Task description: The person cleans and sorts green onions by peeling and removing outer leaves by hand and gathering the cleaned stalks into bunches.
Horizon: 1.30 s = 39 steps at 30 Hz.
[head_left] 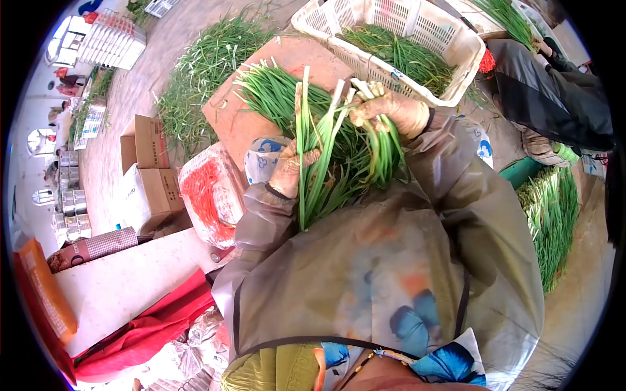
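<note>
My right hand [394, 112], in a soiled pale glove, is closed round a bunch of Chinese chives [385, 146], white stem ends up and green leaves hanging down. In my left hand [293, 171], also gloved, a few long stalks [319, 150] are gripped, their pale ends pointing up beside the bunch. A pile of chives [277, 91] lies on a brown board [228, 117] just beyond my hands. More loose leaves rest in my lap below them, partly hidden.
A white plastic crate [456, 62] with chives inside stands beyond the board. Loose greens [202, 72] cover the floor to the left. Red ties [210, 195] lie on a bag near cardboard boxes [151, 169]. At right are a co-worker's dark-clad legs [551, 91] and bundled chives [554, 221].
</note>
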{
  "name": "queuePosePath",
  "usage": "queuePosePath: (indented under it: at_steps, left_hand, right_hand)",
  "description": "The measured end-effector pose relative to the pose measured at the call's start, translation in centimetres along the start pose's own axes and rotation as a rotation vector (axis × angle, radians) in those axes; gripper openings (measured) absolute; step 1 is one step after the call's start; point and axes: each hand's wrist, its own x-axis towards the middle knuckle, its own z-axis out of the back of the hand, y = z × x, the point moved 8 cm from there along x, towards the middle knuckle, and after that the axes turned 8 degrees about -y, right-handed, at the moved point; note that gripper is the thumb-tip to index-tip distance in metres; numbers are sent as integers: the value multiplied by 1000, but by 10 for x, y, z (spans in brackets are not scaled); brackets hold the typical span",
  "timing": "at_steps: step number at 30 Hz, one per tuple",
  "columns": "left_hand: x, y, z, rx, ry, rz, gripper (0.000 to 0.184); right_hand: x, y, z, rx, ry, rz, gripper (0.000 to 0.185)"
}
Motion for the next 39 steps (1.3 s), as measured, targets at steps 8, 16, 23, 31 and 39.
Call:
queuePosePath:
  at_steps: [8,16,23,31,39]
  left_hand:
    - [-1,12,27,-158,-18,41,16]
    - [-4,-3,9,-62,-125,-4,19]
    - [-3,-4,-4,-218,-64,-6,21]
    - [8,-5,-5,-178,44,-67,26]
    - [27,-7,-1,-159,-52,-267,21]
  right_hand:
    - [-27,46,63,239,-168,154,18]
    - [10,-12,49,-399,-490,47,33]
    - [32,-44,-8,-201,-203,-7,23]
    - [29,-50,-9,-228,-128,-32,22]
    - [28,-51,2,-620,-166,235,51]
